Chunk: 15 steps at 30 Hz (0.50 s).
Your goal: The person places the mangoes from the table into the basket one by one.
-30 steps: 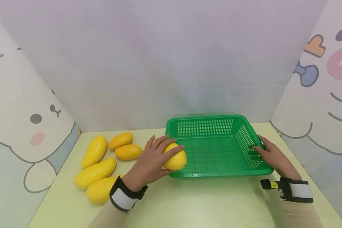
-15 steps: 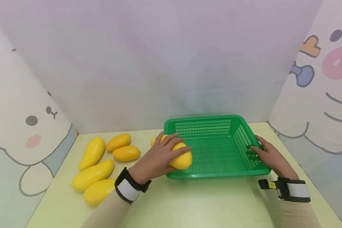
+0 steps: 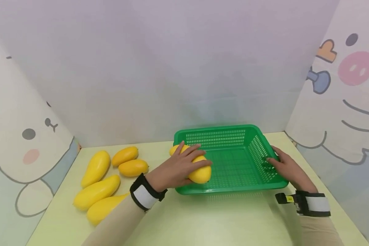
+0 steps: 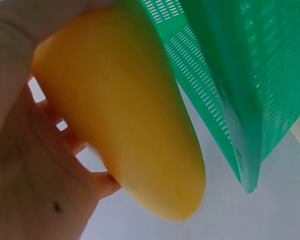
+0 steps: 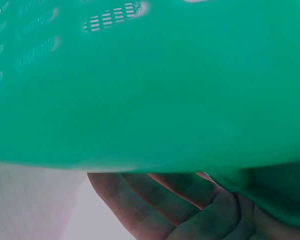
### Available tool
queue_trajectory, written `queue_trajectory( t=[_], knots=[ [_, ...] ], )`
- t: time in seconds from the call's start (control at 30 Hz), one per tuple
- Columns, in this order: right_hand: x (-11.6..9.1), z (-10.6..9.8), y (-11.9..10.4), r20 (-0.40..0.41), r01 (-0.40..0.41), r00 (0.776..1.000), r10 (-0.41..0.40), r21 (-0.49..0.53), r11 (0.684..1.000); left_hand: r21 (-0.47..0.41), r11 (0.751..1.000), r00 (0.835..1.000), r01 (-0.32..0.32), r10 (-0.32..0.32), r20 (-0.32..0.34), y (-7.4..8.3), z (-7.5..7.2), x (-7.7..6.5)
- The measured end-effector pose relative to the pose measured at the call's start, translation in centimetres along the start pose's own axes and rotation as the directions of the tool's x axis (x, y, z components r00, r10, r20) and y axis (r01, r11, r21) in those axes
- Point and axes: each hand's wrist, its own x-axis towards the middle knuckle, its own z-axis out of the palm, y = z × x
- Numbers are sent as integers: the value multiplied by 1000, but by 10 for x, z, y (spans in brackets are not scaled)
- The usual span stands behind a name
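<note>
My left hand [image 3: 178, 168] grips a large yellow mango [image 3: 202, 175], fingers spread over its top and thumb beneath. The mango overlaps the left rim of the green plastic basket [image 3: 229, 167] in the head view. Up close in the left wrist view, the mango [image 4: 130, 120] lies against the palm, beside the basket's wall [image 4: 225, 100]. At the basket's right end, my right hand [image 3: 290, 169] holds the rim, its thumb over the inner side. Fingers [image 5: 155, 200] show below the basket's green side [image 5: 150, 105] in the right wrist view. The basket has nothing in it.
Left of the basket lie two smaller orange-yellow mangoes [image 3: 133, 167] and three larger yellow mangoes [image 3: 96, 192], one partly behind the left forearm. They rest on a pale yellow-green table [image 3: 221, 222]. A pale wall [image 3: 184, 68] stands behind, with cartoon-printed panels on both sides.
My left hand has carried the mango rightward, from the basket's left edge to further over it. The right hand keeps its hold on the rim. The whole view has shifted slightly.
</note>
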Motion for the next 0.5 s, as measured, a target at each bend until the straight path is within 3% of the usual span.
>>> queue_trajectory(
  t=[0.2,0.5],
  knots=[
    [1,1,-1,1,-3,1000,3,7,1000,13,1000,999,-14,14,34,-2,2,6],
    [0,0,0,2,-1,1000,1,14,1000,-64,997,993,-38,45,112,-5,10,13]
  ],
)
